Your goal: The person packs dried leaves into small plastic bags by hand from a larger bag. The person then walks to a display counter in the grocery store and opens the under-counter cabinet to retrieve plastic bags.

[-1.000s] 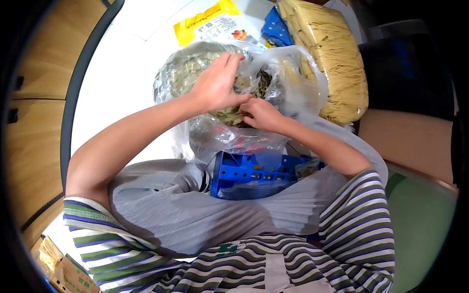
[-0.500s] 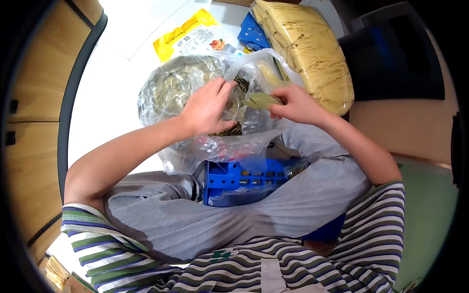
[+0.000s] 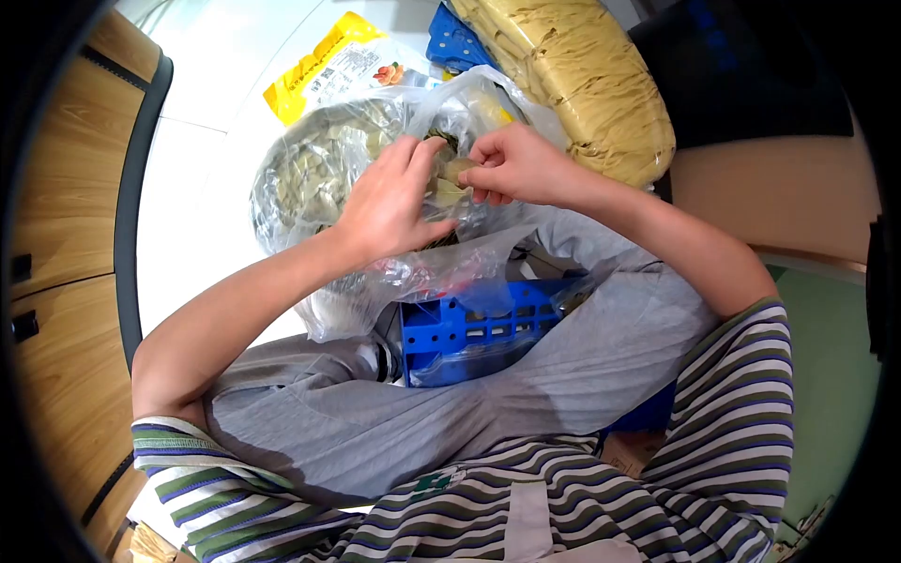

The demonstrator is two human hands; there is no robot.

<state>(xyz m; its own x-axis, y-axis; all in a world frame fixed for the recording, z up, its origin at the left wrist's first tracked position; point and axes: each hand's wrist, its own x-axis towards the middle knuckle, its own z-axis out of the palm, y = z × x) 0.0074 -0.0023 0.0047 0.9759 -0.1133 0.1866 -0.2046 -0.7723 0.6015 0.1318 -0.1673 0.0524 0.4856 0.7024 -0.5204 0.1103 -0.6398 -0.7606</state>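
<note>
A large clear plastic bag [image 3: 305, 183] full of dry, flat greenish leaves lies in front of my legs. At its opening, my left hand [image 3: 394, 199] rests with thumb and fingers spread apart, keeping the plastic edge back. Just to the right, my right hand [image 3: 511, 167] pinches some pale green dried leaves [image 3: 452, 178] over the opening. Darker leaf edges show between the two hands. How many leaves are in the pinch cannot be made out.
A yellow and white packet [image 3: 328, 70] and a blue dotted packet [image 3: 457, 39] lie beyond the bag. A big wrapped tan bundle [image 3: 587, 84] is at the back right. A blue plastic basket [image 3: 450, 328] stands between my legs. Wooden cabinets [image 3: 66, 188] line the left.
My right hand came out of the bag's opening with leaves, moved right, and is now back closer to my left hand. The whole view has shifted somewhat.
</note>
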